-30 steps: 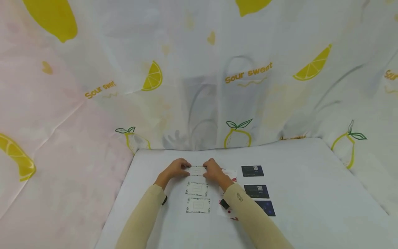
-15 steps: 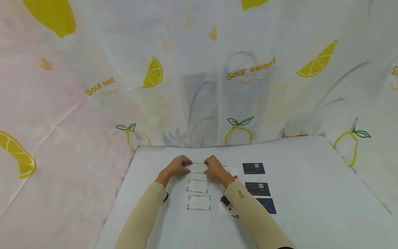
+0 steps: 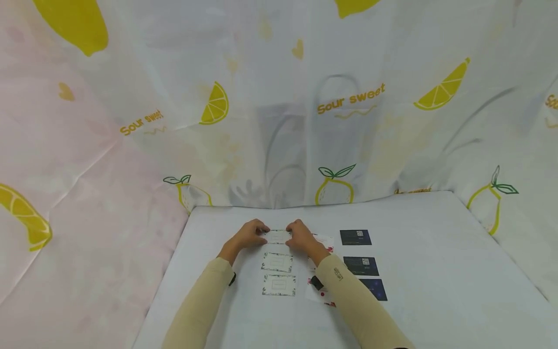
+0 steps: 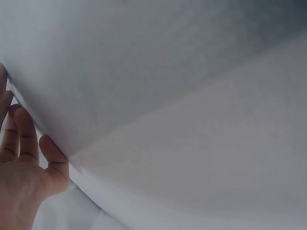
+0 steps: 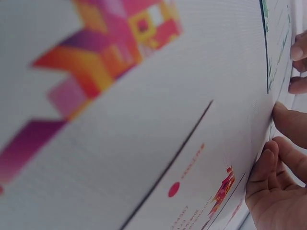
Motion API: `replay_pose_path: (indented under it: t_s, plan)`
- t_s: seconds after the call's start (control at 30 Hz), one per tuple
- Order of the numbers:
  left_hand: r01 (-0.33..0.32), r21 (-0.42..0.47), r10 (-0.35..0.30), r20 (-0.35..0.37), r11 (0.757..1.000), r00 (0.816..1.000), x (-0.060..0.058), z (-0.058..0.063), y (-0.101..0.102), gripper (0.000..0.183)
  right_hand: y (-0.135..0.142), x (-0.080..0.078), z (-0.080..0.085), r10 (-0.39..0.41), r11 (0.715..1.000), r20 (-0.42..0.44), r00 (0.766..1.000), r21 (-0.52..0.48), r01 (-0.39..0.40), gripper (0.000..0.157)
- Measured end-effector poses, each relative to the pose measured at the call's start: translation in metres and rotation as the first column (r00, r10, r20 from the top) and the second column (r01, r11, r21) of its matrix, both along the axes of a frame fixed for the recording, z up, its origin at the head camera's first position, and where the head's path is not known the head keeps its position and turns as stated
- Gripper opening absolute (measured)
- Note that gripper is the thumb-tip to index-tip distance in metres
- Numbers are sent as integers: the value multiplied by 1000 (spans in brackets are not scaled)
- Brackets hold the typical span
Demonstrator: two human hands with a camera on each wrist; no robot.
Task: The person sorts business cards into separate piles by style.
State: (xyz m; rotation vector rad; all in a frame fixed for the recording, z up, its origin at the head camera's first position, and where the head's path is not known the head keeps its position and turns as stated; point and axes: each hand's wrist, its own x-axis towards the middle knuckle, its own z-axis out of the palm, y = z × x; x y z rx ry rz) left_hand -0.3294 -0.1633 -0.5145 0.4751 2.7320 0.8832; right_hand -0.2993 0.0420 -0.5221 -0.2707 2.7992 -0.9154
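Note:
At the far end of the left column lies a white business card with a leafy border [image 3: 278,236]. My left hand [image 3: 250,234] holds its left edge, thumb and fingers at the near and far corners. My right hand [image 3: 302,238] grips the right edge in the same way. Two matching leafy cards lie nearer, a middle one [image 3: 277,262] and a front one [image 3: 279,285]. In the left wrist view my left hand [image 4: 24,175] shows bent fingers against the white surface, with the card out of sight. The right wrist view has my right hand [image 5: 278,187] beside the cards.
White cards with red print, including a front one [image 3: 315,293], lie partly under my right forearm. To their right, dark blue cards form a column: back [image 3: 355,237], middle [image 3: 361,265] and front [image 3: 374,289]. A lemon-print curtain [image 3: 279,121] borders the white table [image 3: 449,271].
The head view shifts slightly. Both hands stay at the edges of the far leafy card, and the cards keep their layout.

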Motion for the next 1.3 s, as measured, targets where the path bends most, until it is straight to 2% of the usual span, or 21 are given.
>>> replay_pose_path:
  t_s: [0.23, 0.43, 0.57, 0.7, 0.93, 1.03, 1.13, 1.3]
  plan:
    - [16, 7, -15, -32, 1000, 999, -1, -1, -1, 35, 0, 1, 3, -3, 1000, 18, 1000, -13, 3, 42]
    - [24, -6, -25, -16, 1000, 1000, -1, -4, 0, 35, 1, 3, 2, -9, 1000, 38, 999, -18, 10, 40]
    - [13, -58, -14, -17, 998, 1000, 0, 0, 3, 36, 0, 4, 3, -8, 1000, 36, 999, -16, 8, 38]
    - [-26, -66, 24, -33, 997, 999, 2, 5, 7, 34, -1, 4, 5, 2, 1000, 10, 1000, -2, -2, 35]
    - [-58, -37, 53, -105, 998, 993, 9, 0, 7, 29, 3, 11, 10, 40, 997, -39, 998, 69, -37, 37]
    - [-45, -43, 40, -121, 998, 992, 11, -1, 7, 31, 5, 15, 14, 51, 997, -49, 998, 66, -48, 38]
    - [-6, -43, 1, -124, 999, 992, 13, 2, 8, 34, 7, 19, 19, 56, 996, -73, 996, 71, -51, 39]
    - [40, -104, -49, -88, 994, 995, 22, 9, 8, 38, 8, 27, 27, 102, 992, -71, 992, 82, -96, 40]
